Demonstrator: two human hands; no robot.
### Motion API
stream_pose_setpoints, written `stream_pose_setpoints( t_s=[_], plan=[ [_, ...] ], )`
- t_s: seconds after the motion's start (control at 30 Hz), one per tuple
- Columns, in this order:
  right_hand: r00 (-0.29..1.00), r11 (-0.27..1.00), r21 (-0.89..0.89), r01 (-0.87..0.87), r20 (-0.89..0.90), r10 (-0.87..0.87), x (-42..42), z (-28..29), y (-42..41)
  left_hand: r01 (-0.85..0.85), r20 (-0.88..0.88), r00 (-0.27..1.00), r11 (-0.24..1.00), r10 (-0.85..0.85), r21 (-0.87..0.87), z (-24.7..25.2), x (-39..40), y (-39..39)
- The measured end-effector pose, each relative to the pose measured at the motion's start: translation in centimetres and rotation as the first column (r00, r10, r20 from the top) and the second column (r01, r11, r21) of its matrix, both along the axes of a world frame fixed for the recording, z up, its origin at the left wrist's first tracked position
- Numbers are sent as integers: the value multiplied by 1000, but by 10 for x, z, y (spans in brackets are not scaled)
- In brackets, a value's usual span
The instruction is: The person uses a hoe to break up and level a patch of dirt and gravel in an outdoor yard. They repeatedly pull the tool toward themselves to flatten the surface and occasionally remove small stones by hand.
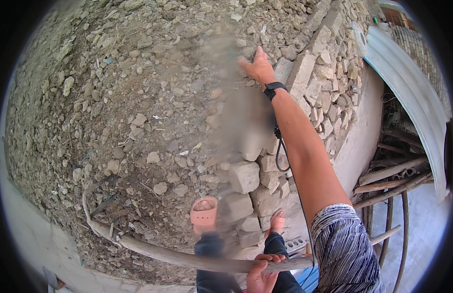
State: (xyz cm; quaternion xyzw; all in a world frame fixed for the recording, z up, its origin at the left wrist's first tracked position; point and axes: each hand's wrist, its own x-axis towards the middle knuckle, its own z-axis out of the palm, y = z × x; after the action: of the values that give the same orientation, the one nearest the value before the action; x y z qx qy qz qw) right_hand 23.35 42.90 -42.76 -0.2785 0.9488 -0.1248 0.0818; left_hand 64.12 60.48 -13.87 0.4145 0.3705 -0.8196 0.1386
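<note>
My left hand [263, 273] is wrapped around a long, slightly bent wooden handle [175, 256] in front of my legs. At its far left end is a rake-like head [98, 216] with dark tines, lying against the rubble. My right hand [261, 67] reaches out over the rubble heap [138, 91] beside the stacked stones. Its fingers are spread and nothing shows in them, though one side is blurred. A black wristband [274, 89] is on that wrist, and a black cable [281, 154] hangs beside the forearm. A blurred patch hides some ground below that hand.
Squared stone blocks [244, 177] form a rough wall edge, continuing as a stacked stone wall [329, 99]. My sandalled foot [204, 210] stands on the rubble, the other sandal [277, 221] by the blocks. Wooden poles [395, 170] and a corrugated sheet [406, 66] lie at right.
</note>
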Motion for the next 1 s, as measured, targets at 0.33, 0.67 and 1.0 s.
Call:
stream_pose_setpoints(
  t_s=[0.33, 0.67, 1.0],
  plan=[
    [559, 967, -163, 194, 829, 28, 48, 43, 15, 113, 85, 989, 992, -117, 49, -10, 15, 13],
    [685, 826, 68, -560, 599, 415, 102, 75, 68, 112, 72, 991, 993, -114, 35, -9, 5, 14],
    [958, 867, 465, -181, -116, 263, 56, 41, 41, 62, 62, 996, 997, -65, 44, -12, 5, 17]
  ],
)
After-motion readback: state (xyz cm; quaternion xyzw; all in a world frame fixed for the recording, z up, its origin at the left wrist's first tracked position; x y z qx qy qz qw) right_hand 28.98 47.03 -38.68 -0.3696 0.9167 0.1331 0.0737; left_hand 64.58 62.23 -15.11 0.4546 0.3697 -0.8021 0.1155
